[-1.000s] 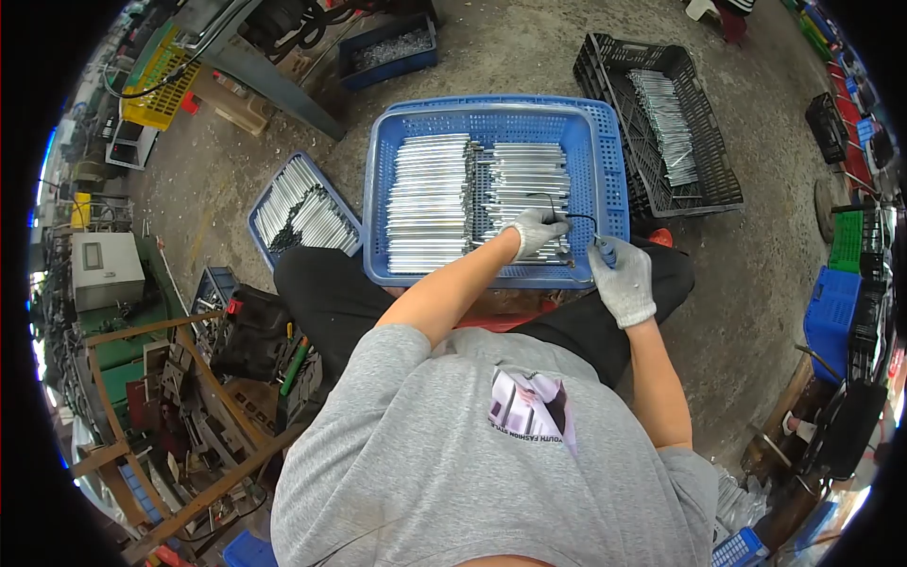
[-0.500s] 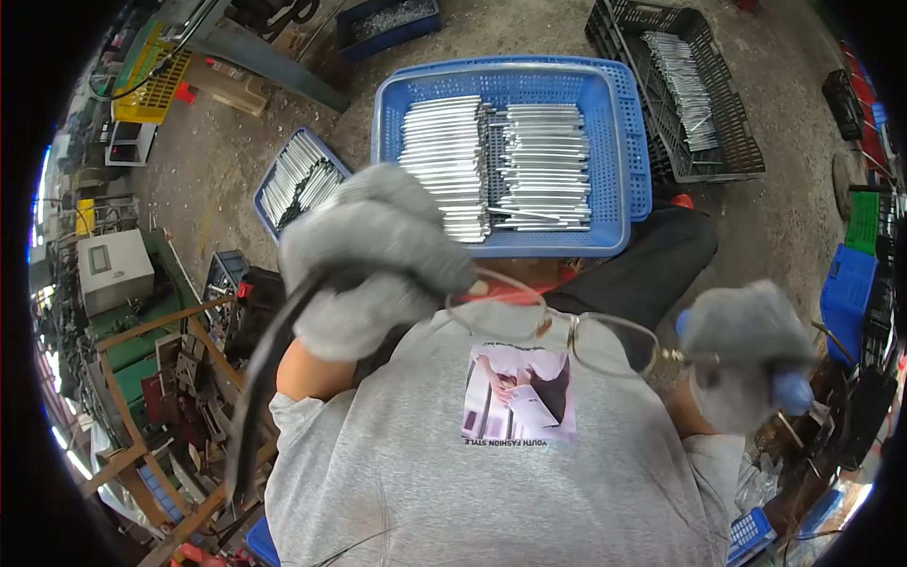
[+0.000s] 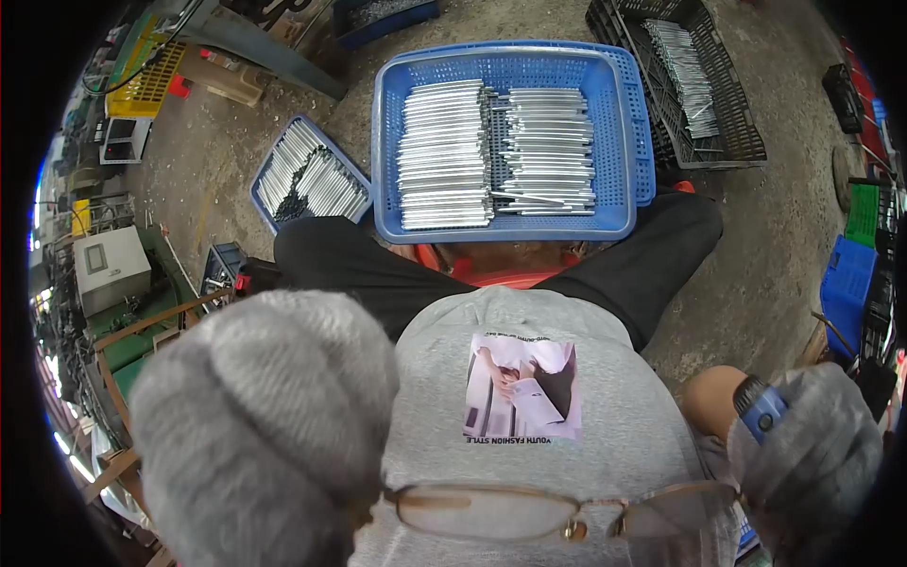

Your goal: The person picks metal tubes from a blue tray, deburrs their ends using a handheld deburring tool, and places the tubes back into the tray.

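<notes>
A pair of thin-rimmed eyeglasses (image 3: 578, 510) is held close below the camera, in front of my grey T-shirt (image 3: 435, 406). My left hand (image 3: 269, 425), in a grey knitted glove, is large and close to the camera, its fingers curled at the left end of the glasses. On the other side my right hand (image 3: 812, 444), gloved too and with a blue-and-black watch (image 3: 759, 408) at the wrist, is closed at the right end. The temples are mostly hidden by the gloves. Beyond my lap stands a blue basket (image 3: 624, 142) with two stacks of metal rods (image 3: 444, 156).
Left of the basket lies a small blue tray (image 3: 364, 184) with more rods. A black crate (image 3: 742, 113) with rods stands at the back right. A metal post (image 3: 274, 59), a wooden frame (image 3: 142, 331) and blue bins (image 3: 844, 293) are around me.
Both hands have brought the eyeglasses down in the view and closer to the camera. The dark strip that hung by my left hand is out of sight. My knees and the small tray are uncovered.
</notes>
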Available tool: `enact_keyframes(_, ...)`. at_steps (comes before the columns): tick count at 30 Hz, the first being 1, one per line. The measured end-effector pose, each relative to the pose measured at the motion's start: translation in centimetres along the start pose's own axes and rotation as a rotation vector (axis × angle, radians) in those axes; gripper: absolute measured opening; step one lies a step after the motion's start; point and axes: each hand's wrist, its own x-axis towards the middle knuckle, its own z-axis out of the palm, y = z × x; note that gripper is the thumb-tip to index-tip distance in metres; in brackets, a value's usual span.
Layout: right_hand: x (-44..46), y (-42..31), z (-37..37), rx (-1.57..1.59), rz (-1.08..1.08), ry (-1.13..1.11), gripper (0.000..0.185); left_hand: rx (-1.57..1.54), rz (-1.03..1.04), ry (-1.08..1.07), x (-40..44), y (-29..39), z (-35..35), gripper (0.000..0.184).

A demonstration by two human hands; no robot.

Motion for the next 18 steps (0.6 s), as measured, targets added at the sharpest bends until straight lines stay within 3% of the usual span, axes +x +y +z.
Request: enact_keyframes(18,-0.1,-4.2,-0.8,-0.057,-0.024,-0.056,0.015,0.055,-0.033,0.047,-1.4,4.9,0.6,0.005)
